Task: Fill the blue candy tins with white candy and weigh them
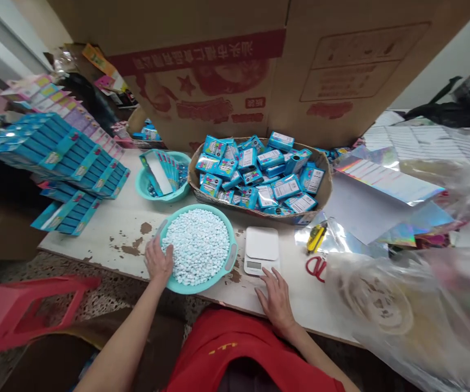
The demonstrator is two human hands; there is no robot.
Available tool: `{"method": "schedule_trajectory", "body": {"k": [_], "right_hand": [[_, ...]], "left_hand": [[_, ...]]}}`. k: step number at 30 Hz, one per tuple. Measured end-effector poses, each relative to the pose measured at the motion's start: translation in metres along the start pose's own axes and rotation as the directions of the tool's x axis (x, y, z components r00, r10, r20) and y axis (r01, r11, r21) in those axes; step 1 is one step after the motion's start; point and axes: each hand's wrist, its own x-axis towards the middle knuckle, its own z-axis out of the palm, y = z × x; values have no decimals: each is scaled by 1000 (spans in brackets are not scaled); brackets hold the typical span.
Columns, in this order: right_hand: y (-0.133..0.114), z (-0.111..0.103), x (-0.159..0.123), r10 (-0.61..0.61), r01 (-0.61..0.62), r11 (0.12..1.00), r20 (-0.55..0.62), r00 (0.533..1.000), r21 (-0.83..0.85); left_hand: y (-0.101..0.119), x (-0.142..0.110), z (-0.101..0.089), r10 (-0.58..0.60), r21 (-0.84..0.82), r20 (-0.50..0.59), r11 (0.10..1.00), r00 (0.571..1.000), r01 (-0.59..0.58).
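A turquoise plastic basin (235,239), full of small pale blue and white candy-like pellets (196,245), stands near the table's front edge. My left hand (159,261) grips its left rim, the thumb on the inner side. To the right of the basin lies a white digital kitchen scale (262,243) with nothing on its plate. My right hand (276,296) is open, palm down and fingers spread, its fingertips at the scale's front edge by the display and buttons.
Behind stands a cardboard tray (325,190) of small blue boxes (257,174), before a large carton (276,114). A second turquoise basin (141,185) holds flat blue packaging. Stacked blue boxes (67,158) rise at left. A yellow cutter (316,238), red-handled scissors (315,268) and plastic bags (414,305) lie right.
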Motion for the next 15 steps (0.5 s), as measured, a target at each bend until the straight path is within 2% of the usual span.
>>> {"method": "schedule_trajectory", "body": {"k": [2, 4, 6, 8, 10, 11, 13, 15], "right_hand": [[-13, 7, 2, 38, -38, 991, 4, 999, 127], [-30, 14, 11, 143, -159, 940, 75, 987, 301], [-49, 21, 28, 274, -349, 803, 222, 936, 484], [-69, 27, 50, 359, -531, 594, 392, 847, 604], [-86, 34, 71, 388, -648, 417, 520, 761, 638], [-92, 36, 80, 400, -682, 362, 555, 730, 636], [-101, 41, 91, 431, -714, 310, 577, 694, 628], [-107, 44, 94, 463, -715, 291, 561, 687, 636]], "left_hand": [[-1, 0, -2, -5, -28, 11, 1000, 1000, 5], [-2, 1, -4, -34, -56, 14, 998, 999, 35], [-3, 3, -4, -94, -80, 20, 992, 995, 95], [-7, 6, -4, -191, -102, 59, 975, 980, 196], [-16, 11, -3, -302, -109, 148, 941, 942, 319], [-22, 13, -1, -346, -100, 196, 924, 918, 369], [-37, 18, 2, -379, -71, 277, 909, 883, 412], [-53, 25, 8, -350, -52, 304, 923, 886, 382]]}}
